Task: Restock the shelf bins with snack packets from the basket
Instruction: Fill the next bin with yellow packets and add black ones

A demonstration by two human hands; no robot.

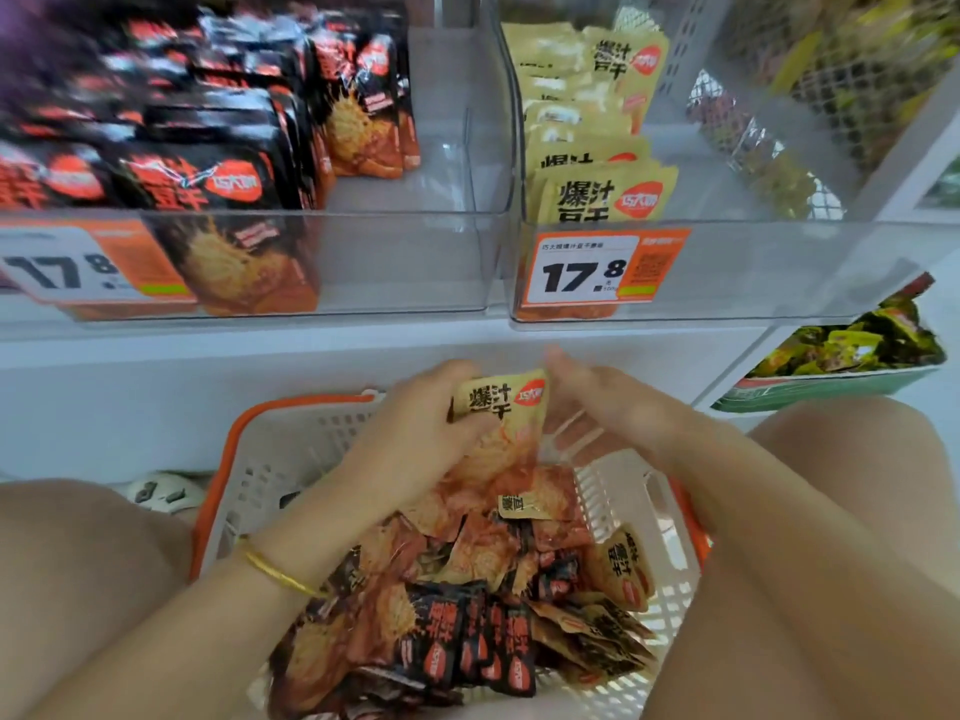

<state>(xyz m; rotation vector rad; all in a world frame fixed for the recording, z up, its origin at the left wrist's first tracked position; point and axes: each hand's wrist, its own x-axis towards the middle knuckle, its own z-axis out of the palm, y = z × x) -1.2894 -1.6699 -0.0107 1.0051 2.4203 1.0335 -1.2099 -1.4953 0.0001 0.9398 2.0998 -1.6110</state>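
A white basket with an orange rim (291,449) sits between my knees, holding several black and yellow snack packets (467,589). My left hand (415,428) grips a yellow packet (506,407) above the basket's far end. My right hand (608,402) is just right of that packet, fingers apart and blurred, touching its edge or close to it. On the shelf above, a clear left bin (395,262) holds black packets (208,148) and a clear right bin (753,272) holds yellow packets (597,189).
Orange price tags reading 17.8 (587,267) hang on both bin fronts. The right part of each bin has bare floor. A green tray of green packets (831,371) sits lower right. A white power strip (161,493) lies on the floor at left.
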